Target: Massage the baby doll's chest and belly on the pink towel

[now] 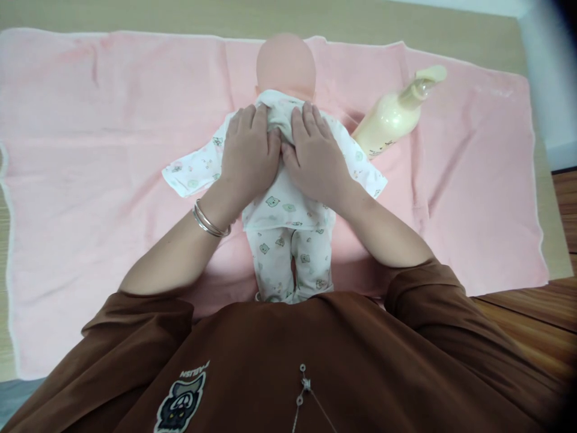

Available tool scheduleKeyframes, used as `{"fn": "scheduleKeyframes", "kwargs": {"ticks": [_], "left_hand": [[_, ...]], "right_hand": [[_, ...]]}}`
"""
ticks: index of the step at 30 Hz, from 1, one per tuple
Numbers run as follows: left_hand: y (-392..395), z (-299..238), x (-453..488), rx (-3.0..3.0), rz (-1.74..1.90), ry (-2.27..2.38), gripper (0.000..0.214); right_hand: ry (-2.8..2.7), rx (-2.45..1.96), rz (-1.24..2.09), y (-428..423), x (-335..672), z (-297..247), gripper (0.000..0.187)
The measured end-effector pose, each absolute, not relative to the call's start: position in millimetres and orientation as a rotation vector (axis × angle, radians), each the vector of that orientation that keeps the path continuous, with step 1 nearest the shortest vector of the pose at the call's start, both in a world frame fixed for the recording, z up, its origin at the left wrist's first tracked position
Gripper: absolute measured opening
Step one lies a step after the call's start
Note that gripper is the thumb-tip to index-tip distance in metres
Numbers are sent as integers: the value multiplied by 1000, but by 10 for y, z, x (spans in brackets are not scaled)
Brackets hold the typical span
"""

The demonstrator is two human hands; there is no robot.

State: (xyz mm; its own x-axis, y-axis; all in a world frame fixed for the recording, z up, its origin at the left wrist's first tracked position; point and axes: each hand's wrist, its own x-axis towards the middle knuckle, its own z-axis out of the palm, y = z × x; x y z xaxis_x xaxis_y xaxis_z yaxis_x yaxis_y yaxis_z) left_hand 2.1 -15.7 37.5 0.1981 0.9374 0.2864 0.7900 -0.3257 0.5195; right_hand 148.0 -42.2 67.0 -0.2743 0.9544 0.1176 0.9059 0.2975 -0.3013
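A baby doll lies lengthwise in front of me, its bald head away from me and no face showing. It wears a white printed top and matching trousers. My left hand rests flat on the upper part of the top, on the left side, fingers stretched toward the head. Beside it, my right hand lies flat on the right side in the same way. The two thumbs almost meet at the middle, where the cloth is bunched near the collar. Neither hand grips anything that I can see.
A pink blanket with white edging spreads under the doll on a light wooden table. A cream pump bottle is on the blanket, right of the doll's sleeve, its pump toward the upper right. Wooden flooring shows at the lower right.
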Motion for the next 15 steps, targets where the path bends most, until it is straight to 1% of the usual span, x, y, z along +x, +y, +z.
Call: {"fn": "scheduleKeyframes", "kwargs": {"ticks": [3,8,10,13,15], "left_hand": [[-337,447,78,2183,801,1621,55],[-386,530,55,2243,733,1557,53],[-279,493,18,2255,731,1559,51],[-80,355,-30,2184,801,1569,40],[22,244,-49,2142,861,1601,41]], "right_hand": [[-2225,-1794,277,-190,1578,573,67],[-2183,-1760,312,-112,1645,520,80],[-2218,-1750,254,-226,1604,559,79],[-2266,-1755,172,-450,1505,641,70],[-2281,-1743,165,-564,1449,684,68]]}}
